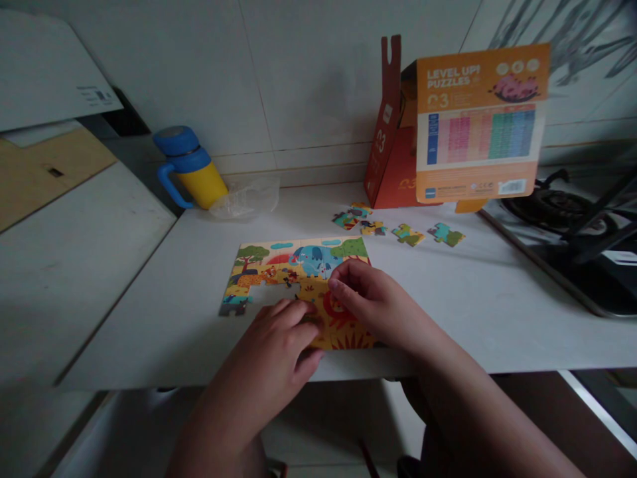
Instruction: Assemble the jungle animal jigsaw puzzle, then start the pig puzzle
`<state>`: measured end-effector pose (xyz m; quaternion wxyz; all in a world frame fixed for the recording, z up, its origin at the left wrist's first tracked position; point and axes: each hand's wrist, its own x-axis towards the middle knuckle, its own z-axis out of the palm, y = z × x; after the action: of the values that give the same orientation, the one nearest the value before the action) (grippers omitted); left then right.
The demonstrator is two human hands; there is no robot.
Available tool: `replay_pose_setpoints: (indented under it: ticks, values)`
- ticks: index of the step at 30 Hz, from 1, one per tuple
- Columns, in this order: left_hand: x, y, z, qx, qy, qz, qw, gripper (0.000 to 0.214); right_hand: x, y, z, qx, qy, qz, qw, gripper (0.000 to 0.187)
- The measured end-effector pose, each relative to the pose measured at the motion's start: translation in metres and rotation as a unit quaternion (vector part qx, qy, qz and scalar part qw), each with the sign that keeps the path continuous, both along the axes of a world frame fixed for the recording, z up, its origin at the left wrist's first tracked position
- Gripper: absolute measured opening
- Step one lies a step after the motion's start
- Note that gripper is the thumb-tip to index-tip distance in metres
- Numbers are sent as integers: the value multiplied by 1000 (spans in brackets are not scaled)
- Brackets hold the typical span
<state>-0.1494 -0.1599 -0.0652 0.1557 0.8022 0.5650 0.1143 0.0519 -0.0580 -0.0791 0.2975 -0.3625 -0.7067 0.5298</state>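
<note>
Well, puzzle [314,287]: lay on the white table [478,299], seemingly light, stiff card.
Left hand [281,338]: my fingers were loosely bent over it, thumb apart.
Right hand [373,295]: fingertips near thumb; any grip I could not tell.
Loose pieces [408,234]: seemed bendable, best taken by edges.

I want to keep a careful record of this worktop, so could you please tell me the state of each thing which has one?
Animal jigsaw puzzle: partly assembled, gap at lower left
Loose puzzle pieces: lying behind the puzzle
Puzzle box: standing, printed flap raised
Yellow-and-blue jug: blue top on
Stove burner: no flame visible
Left hand: fingers bent
Right hand: thumb near forefinger
</note>
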Motion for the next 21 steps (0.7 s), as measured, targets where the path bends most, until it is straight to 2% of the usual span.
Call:
replay_pose_setpoints:
  ticks: [3, 6, 8, 10, 12, 14, 16, 18, 21]
  values:
    - [4, -1, -1, -10, 13, 15, 1000, 4, -2, -1, 0, 30, -20, -11, 999, 23]
    - [5, -2, -5, -7, 16, 25, 1000, 9, 4, 3, 5, 89, -87, -31, 992, 19]
    - [5, -2, -8, 1, 8, 28, 1000, 15, 19, 12, 10, 139, -164, -46, 975, 17]
    - [5, -1, -10, 10, -2, 27, 1000, 21, 44, 26, 10, 189, -250, -73, 947, 22]
    - [5, -2, -11, 17, -6, 25, 1000, 25, 75, 43, 3, 251, -319, -116, 906, 32]
    - [4, -2, -11, 23, -2, 23, 999, 27, 104, 61, -10, 314, -375, -179, 853, 38]
    - [2, -3, -11, 27, 1, 17, 999, 32, 123, 76, -25, 335, -414, -229, 815, 41]
    - [0, -4, -12, 30, 1, 10, 999, 37, 131, 86, -38, 339, -423, -237, 807, 43]
    - [-7, -6, -16, 45, 8, 19, 999, 39, 129, 90, -51, 329, -432, -222, 810, 49]
